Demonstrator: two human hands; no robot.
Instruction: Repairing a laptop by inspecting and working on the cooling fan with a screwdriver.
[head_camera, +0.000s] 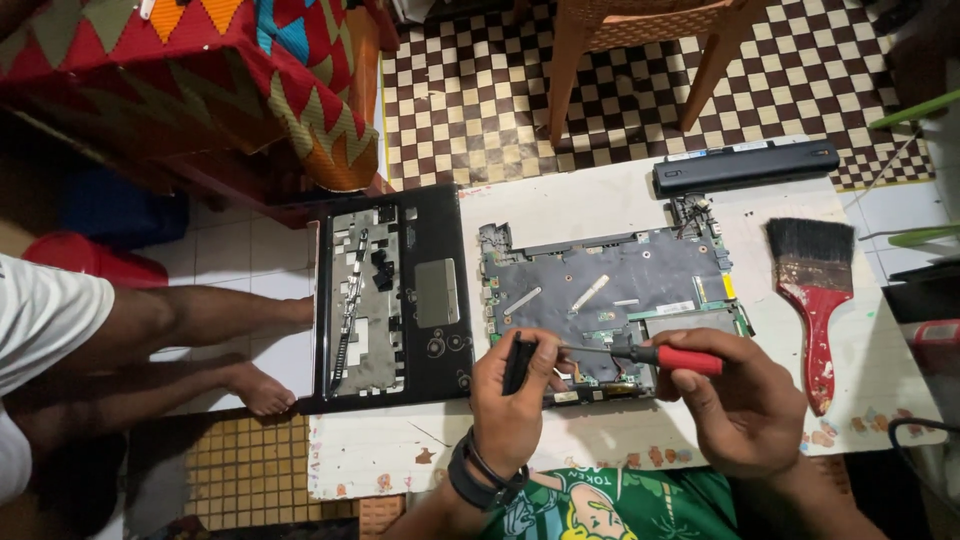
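An opened laptop base (610, 285) with its circuit board showing lies on a white board (580, 205) on the floor. My left hand (510, 405) grips a small black part (518, 362) at the base's near edge. My right hand (740, 405) holds a red-handled screwdriver (672, 357), its thin shaft pointing left toward that black part. A black wristband sits on my left wrist.
A black laptop palmrest cover (395, 295) lies left of the base. A long black battery (745, 166) rests at the back, a red-handled paintbrush (815, 290) to the right. Another person's bare legs (200, 340) stretch in from the left. Orange chair legs (570, 70) stand behind.
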